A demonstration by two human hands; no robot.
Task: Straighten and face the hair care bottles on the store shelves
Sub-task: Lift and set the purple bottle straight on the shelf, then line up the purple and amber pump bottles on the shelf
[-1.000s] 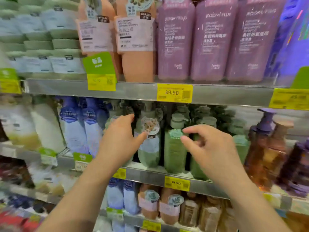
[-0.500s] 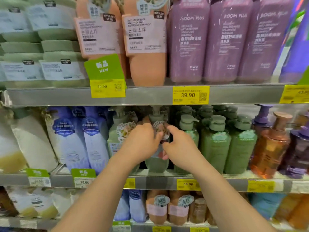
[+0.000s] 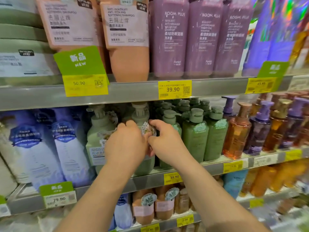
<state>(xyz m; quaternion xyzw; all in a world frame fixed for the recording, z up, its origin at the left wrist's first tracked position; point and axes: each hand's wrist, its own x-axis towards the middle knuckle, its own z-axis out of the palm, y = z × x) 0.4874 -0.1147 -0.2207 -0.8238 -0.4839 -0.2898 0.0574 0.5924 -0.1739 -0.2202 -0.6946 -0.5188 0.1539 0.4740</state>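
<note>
Head view: both hands up at the middle shelf, closed around one pale green pump bottle near the front edge, between a lighter green bottle to its left and the row of darker green pump bottles to its right. Left hand wrapped over the front of the body, fingers curled; right hand pinching at the round tag hanging from the neck (exact contact of the fingertips hard to make out). Best done by steadying the base with the left while turning with the right, until label and pump spout point straight out. Then slide forward flush with the shelf lip, level with the neighbours. Worth keeping the tag flat and facing front, and minding the close-packed bottles on either side, likely to tip if nudged
</note>
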